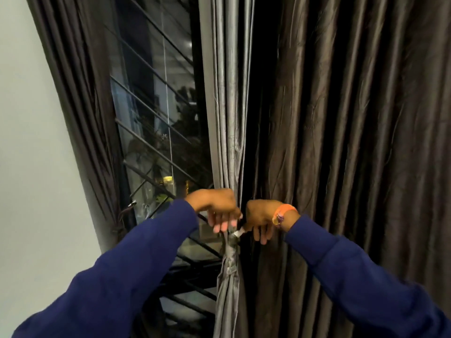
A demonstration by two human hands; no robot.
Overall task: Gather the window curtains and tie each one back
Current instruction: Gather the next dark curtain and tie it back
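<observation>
Gathered curtain (230, 132): a grey panel is shown bunched into a narrow column at the middle of the window, hanging straight down to a waist where it is cinched.
Tie (231, 250): a band of the same grey cloth is seen wrapped round the bunch just below the hands; a pale end (238, 232) projects between them. Whether a knot is finished cannot be told.
Left hand (219, 207): held against the left side of the bunch, fingers curled downward; the cloth appears to be gripped, though the contact is partly hidden.
Right hand (258, 217): set just beside the left, fingers curled, the pale end seemingly pinched. An orange wristband (284, 212) is worn above a blue sleeve (353, 272).
Stage (judged): the tie is probably being drawn tight.
Risks (judged): the slick folds could slide out of the band if tension is eased early; a short end could slip free of the pinch; uneven pulling could leave the bunch lopsided.
Other curtains: a dark panel (353, 142) hangs loose on the right, untied; a dark one at far left (80, 106) is drawn in low down.
Setting: a barred window (156, 118), dark outside, is flanked by a pale wall (31, 142).
</observation>
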